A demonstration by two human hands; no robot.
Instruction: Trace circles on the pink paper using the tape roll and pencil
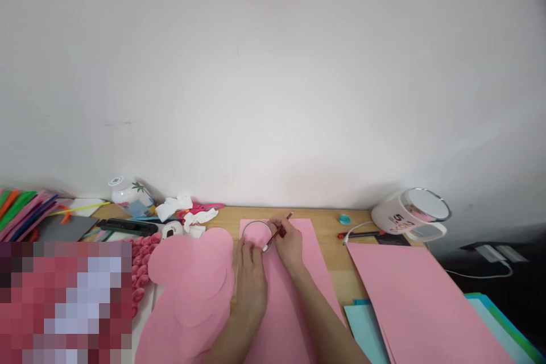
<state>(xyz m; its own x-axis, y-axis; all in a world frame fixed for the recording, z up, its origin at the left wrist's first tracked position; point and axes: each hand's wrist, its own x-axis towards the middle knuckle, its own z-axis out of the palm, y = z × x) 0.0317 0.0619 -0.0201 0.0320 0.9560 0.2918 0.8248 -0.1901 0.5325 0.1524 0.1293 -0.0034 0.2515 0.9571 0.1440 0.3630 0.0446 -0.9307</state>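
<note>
Pink paper (281, 307) lay in the middle, a ring (256, 221) on its far left part. The left hand (251, 270) touched the ring's near edge, its grip unclear; the right hand (288, 243) held a pencil (279, 231). Steady pressure and a pencil snug against the rim seemed best.

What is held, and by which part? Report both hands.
The right hand holds a dark red pencil around mid-shaft. The left hand touches a round hoop; whether it grips cannot be told.
</note>
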